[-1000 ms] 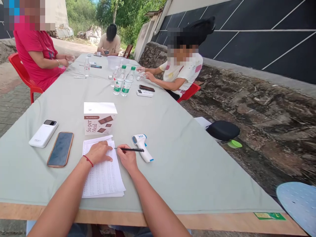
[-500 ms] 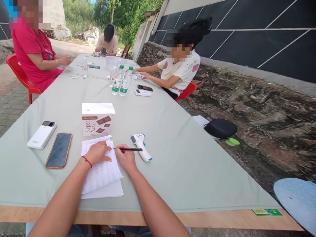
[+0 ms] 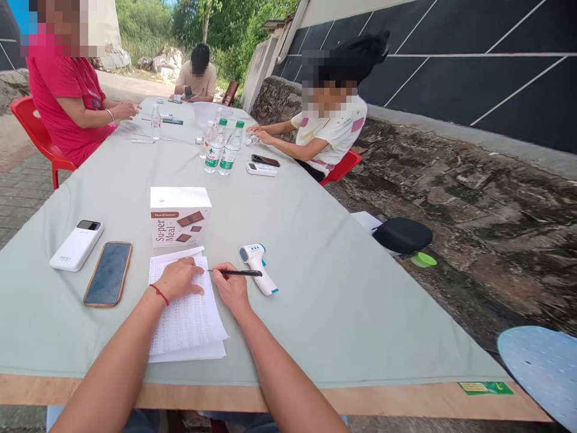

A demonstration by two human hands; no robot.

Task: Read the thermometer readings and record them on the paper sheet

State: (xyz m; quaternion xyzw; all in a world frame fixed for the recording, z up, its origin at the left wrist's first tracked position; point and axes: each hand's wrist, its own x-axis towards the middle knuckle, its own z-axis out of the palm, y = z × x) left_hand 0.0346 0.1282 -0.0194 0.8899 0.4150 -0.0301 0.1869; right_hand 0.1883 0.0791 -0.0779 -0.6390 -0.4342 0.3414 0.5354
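Observation:
Several sheets of paper point(image 3: 189, 325) covered in rows of small writing lie stacked on the table before me. My left hand point(image 3: 181, 279) rests flat across the upper part of the top sheet, fingers spread. In my right hand point(image 3: 231, 290) a black pen point(image 3: 238, 273) is pinched, its tip at the sheet's right edge near my left fingertips. Directly behind the papers stands a white and brown box point(image 3: 180, 218) labelled "Super Meal". To the right of my right hand lies a white infrared thermometer point(image 3: 258, 264).
At left lie a phone point(image 3: 108, 274) and a white power bank point(image 3: 77, 245). Two green-capped water bottles point(image 3: 216, 150) stand farther up the cloth-covered table point(image 3: 360, 313). Three people sit around it: one in pink point(image 3: 67, 90), one in white point(image 3: 331, 132), one at the far end point(image 3: 198, 78).
My hands stay nearly in place. The top sheet's lower right corner has shifted slightly right. The person in pink has raised their hands, and the person in white has drawn theirs together.

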